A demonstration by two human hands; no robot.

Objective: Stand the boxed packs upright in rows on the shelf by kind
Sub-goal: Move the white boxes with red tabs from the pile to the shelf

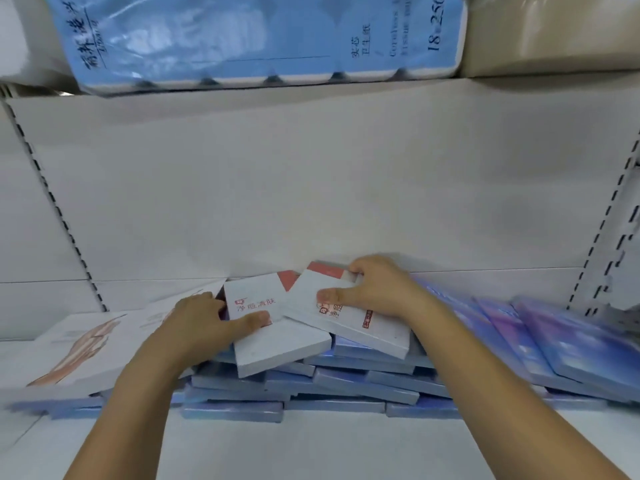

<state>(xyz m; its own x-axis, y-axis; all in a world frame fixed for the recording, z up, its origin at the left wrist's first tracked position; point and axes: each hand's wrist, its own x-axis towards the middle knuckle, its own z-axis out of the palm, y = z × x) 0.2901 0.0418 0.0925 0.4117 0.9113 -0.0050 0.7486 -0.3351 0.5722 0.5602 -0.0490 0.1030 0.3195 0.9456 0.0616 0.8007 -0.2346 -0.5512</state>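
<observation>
Two flat white boxed packs with a red corner lie on top of a heap of blue packs (346, 379) on the white shelf (311, 445). My left hand (201, 323) grips the left white pack (277, 344), thumb on its face. My right hand (377, 289) grips the right white pack (349, 317) by its far end, thumb on top. Several blue-purple packs (554, 344) lean in a slanted row at the right. White packs with a pink pattern (79, 344) lie flat at the left.
The shelf's white back panel (311, 185) rises behind the heap, with slotted uprights at both sides. A blue pack of tissue rolls (259, 39) and a beige package (554, 32) sit on the shelf above. Bare shelf lies in front of the heap.
</observation>
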